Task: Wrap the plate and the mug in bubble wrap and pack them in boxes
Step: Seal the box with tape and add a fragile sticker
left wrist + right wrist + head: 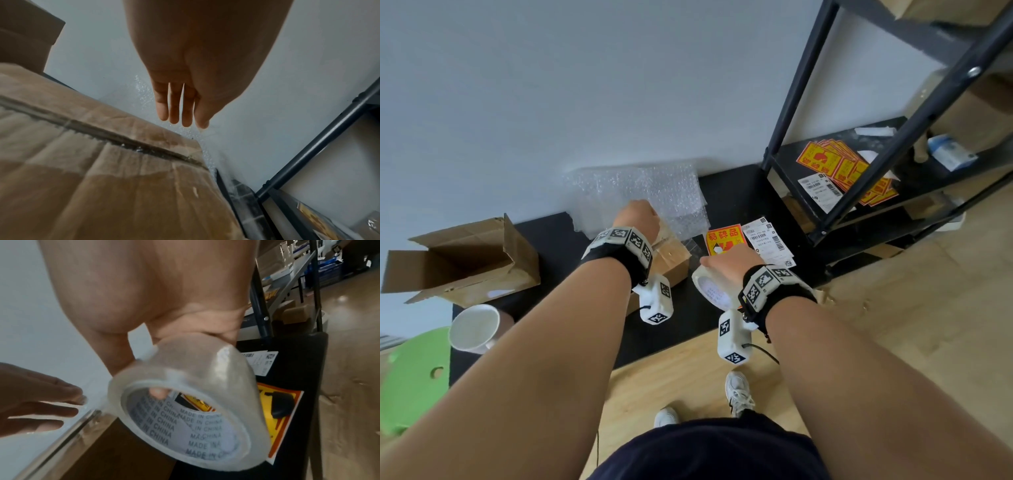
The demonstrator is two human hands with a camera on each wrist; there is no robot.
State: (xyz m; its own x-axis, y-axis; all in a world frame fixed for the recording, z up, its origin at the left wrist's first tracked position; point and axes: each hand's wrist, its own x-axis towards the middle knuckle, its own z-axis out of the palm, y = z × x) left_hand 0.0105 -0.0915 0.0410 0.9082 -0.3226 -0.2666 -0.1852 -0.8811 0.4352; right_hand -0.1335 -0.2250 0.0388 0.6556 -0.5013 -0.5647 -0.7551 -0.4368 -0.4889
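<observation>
A small closed cardboard box [671, 258] sits on the black mat, its top seam taped [102, 139]. My left hand [640, 219] reaches over its far edge with straight fingers [179, 105], toward the bubble wrap [640, 192] stacked against the wall. My right hand [729, 265] grips a roll of clear tape [709, 289], one finger inside the core [158, 391]. A clear strip runs from the tape roll [205, 378] to the box edge beside my left hand [41, 402]. A white mug [474, 327] lies bare at the lower left. No plate shows.
An open empty cardboard box [465, 260] stands left on the mat. A green stool [410, 377] is near the mug. A red-yellow fragile sticker [724, 238] and shipping labels [770, 240] lie right of the small box. A black metal shelf [859, 164] holding more stickers stands at right.
</observation>
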